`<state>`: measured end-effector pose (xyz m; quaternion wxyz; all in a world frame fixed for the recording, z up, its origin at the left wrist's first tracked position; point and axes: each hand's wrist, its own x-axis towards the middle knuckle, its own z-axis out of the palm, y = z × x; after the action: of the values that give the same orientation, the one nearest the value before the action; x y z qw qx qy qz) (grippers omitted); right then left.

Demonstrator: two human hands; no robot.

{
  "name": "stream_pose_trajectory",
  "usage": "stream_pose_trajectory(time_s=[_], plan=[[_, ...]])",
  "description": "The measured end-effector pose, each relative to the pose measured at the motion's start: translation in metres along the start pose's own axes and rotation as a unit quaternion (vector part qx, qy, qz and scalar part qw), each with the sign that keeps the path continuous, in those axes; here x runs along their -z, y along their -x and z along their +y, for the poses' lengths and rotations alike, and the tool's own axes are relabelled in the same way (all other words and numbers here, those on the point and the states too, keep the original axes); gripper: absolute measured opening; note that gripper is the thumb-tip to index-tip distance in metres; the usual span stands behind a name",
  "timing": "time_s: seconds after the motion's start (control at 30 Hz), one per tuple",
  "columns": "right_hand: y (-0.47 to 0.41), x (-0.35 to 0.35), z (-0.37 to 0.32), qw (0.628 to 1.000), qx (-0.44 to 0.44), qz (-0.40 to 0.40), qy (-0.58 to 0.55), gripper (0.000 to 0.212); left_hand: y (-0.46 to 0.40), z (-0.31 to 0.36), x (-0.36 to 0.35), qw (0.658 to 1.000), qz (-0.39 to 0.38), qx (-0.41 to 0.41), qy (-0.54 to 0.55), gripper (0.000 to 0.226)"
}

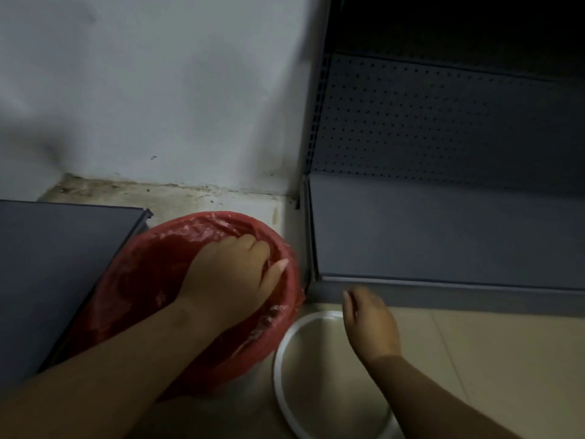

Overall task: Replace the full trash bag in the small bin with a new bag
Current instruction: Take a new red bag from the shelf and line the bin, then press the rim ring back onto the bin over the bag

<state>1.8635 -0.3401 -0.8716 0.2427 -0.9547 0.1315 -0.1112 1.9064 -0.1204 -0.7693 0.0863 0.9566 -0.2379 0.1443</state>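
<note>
A small round bin lined with a red plastic bag [148, 274] stands on the floor in the corner between two grey shelf units. My left hand [231, 274] reaches inside the bin's mouth, fingers curled against the bag at the far right rim with the thumb pressing the plastic. My right hand [368, 321] hovers, blurred, above a white ring [281, 353] that lies flat on the floor right of the bin; its fingers are loosely apart and hold nothing. The bin's own wall is hidden under the bag.
A grey shelf base [60, 274] presses against the bin's left side. Another grey shelf unit with a pegboard back [443, 236] stands to the right. A stained white wall [158, 106] is behind; beige floor tiles [490, 359] spread at lower right.
</note>
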Motion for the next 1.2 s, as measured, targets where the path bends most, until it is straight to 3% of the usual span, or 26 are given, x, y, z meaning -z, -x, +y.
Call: stream_pose_trajectory(time_s=[0.07,0.17,0.33,0.57,0.8,0.93,1.2], plan=[[0.014,-0.012,0.031,0.990,-0.049,-0.114,0.070,0.027,-0.005,0.004,-0.002,1.000,-0.003,-0.007,-0.006,0.046],[0.028,-0.021,0.065,0.946,-0.110,-0.265,0.149,0.047,-0.013,0.007,-0.005,1.000,-0.010,-0.002,-0.004,0.049],[0.025,-0.030,0.090,0.917,-0.165,-0.331,0.150,0.055,-0.021,0.005,-0.004,1.000,-0.010,0.013,-0.008,0.054],[0.011,-0.046,0.102,0.898,-0.178,-0.376,0.141,0.049,-0.020,-0.005,-0.007,0.997,-0.030,0.063,-0.027,0.060],[-0.002,-0.052,0.099,0.918,-0.211,-0.332,0.057,0.042,-0.016,-0.009,-0.010,0.993,-0.043,0.094,-0.049,0.058],[-0.005,-0.045,0.093,0.911,-0.198,-0.351,0.083,0.041,-0.014,-0.009,-0.008,0.992,-0.053,0.100,-0.059,0.061],[-0.019,-0.018,0.071,0.936,-0.103,-0.292,0.168,0.041,-0.010,-0.013,0.006,0.992,-0.049,0.099,-0.061,0.067]])
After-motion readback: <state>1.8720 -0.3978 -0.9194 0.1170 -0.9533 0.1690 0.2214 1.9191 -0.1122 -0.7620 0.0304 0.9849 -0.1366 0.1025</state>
